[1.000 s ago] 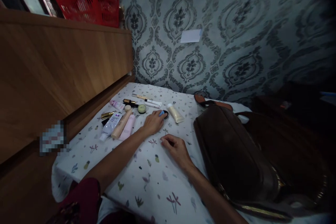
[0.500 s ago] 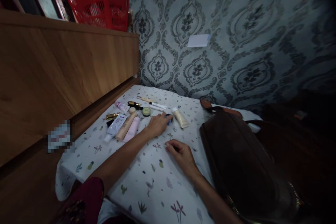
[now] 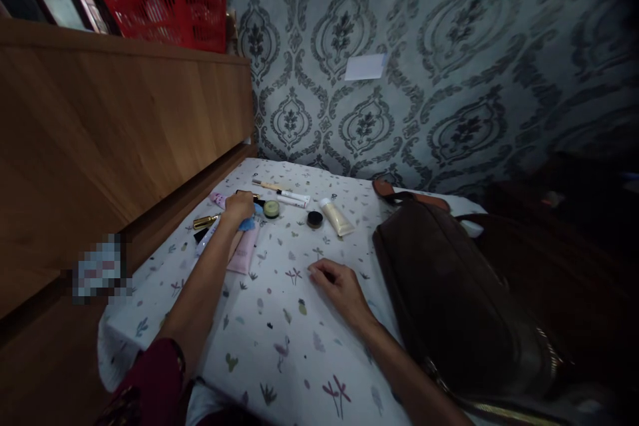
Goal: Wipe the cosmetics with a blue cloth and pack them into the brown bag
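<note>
My left hand (image 3: 240,206) is closed over the group of cosmetics on the left. A soft-looking blue piece (image 3: 246,223), perhaps a cloth, shows beneath its fingers; its full shape is hidden. Beside it lie a pink tube (image 3: 243,254), partly covered by the wrist, and a round jar of pale green (image 3: 271,209). A gold-capped tube (image 3: 206,221) sits left of the forearm. My right hand (image 3: 337,281) rests on the patterned cloth, fingers loosely curled, nothing visible in them. Beyond it are a small black round pot (image 3: 315,218) and a cream tube (image 3: 336,217).
White pencil-like sticks (image 3: 293,198) lie at the back of the printed tablecloth (image 3: 279,359). A dark brown bag (image 3: 444,293) fills the right side. To the left stands a wooden cabinet (image 3: 124,126) with a red basket (image 3: 164,0) on top. Patterned wallpaper rises behind.
My left hand has moved left, from beside the cream tube to the cosmetics group, with the blue piece. The black pot now shows where it was. My right hand stays put.
</note>
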Demonstrator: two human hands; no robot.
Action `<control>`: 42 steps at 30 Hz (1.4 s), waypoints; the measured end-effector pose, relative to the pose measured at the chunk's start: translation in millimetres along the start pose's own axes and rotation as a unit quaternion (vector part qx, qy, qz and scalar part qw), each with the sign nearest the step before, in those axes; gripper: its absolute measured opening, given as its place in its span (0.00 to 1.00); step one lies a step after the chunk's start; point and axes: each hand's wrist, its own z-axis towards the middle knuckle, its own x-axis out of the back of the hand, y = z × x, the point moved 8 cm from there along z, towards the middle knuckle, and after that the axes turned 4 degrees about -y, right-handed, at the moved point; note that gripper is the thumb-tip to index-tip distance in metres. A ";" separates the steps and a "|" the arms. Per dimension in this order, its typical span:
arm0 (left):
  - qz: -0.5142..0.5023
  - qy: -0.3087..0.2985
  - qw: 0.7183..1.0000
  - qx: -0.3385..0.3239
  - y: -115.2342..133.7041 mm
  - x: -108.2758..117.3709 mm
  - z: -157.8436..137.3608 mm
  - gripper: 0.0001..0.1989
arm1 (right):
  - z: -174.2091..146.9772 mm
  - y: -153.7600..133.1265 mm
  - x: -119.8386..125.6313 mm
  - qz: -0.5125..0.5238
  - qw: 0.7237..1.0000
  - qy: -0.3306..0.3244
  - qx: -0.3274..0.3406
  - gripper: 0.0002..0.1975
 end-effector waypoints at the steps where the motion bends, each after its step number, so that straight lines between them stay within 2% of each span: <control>1: -0.009 -0.013 1.000 -0.015 2.9 -2.5 2.5 0.18 | 0.2 0.6 0.0 0.001 1.000 0.001 0.002 0.16; 5: -0.058 -0.055 0.989 -0.122 24.6 -6.6 5.1 0.16 | 1.1 3.8 -0.1 -0.002 1.000 0.008 0.003 0.16; 7: -0.076 -0.054 0.982 -0.167 35.3 -4.2 2.4 0.12 | 1.1 4.5 -0.3 -0.002 1.000 0.008 0.003 0.15; 8: -0.080 -0.047 0.979 -0.180 39.5 -2.1 1.1 0.13 | 1.0 4.2 -0.5 0.000 1.000 0.007 0.006 0.14; 11: -0.077 -0.014 0.976 -0.201 50.3 6.0 -2.7 0.18 | 0.3 1.9 -0.1 0.005 1.000 0.005 0.016 0.14; 17: -0.053 0.016 0.968 -0.247 89.1 17.9 -29.3 0.18 | -3.1 -4.1 1.8 -0.022 1.000 0.003 0.021 0.13; 23: -0.035 -0.007 0.954 -0.298 151.0 8.1 -79.9 0.16 | -5.4 -8.4 -1.2 -0.054 0.998 -0.005 0.042 0.13; 26: -0.031 -0.021 0.952 -0.304 162.4 2.7 -94.2 0.15 | -5.7 -8.1 -2.5 -0.055 0.997 -0.013 0.046 0.14; 28: -0.010 -0.023 0.956 -0.293 156.0 2.9 -95.7 0.16 | -5.7 -7.7 -2.3 -0.053 0.997 -0.015 0.045 0.14; 30: 0.030 -0.021 0.967 -0.252 135.0 6.8 -89.5 0.17 | -5.7 -7.8 -1.3 -0.057 0.997 -0.011 0.045 0.14; 35: 0.100 -0.024 0.989 -0.109 39.1 22.3 -61.0 0.17 | -5.8 -11.7 -0.6 -0.064 0.997 -0.009 0.051 0.13; 38: 0.129 -0.055 0.989 -0.048 -15.5 20.3 -48.9 0.17 | -5.9 -12.1 -1.1 -0.059 0.997 -0.012 0.047 0.12; 40: 0.132 -0.083 0.987 -0.038 -36.1 13.0 -44.6 0.18 | -6.1 -11.1 -1.7 -0.058 0.997 -0.016 0.042 0.12; 42: 0.133 -0.100 0.985 -0.038 -44.5 5.4 -41.8 0.18 | -6.3 -10.3 -2.0 -0.058 0.998 -0.018 0.037 0.12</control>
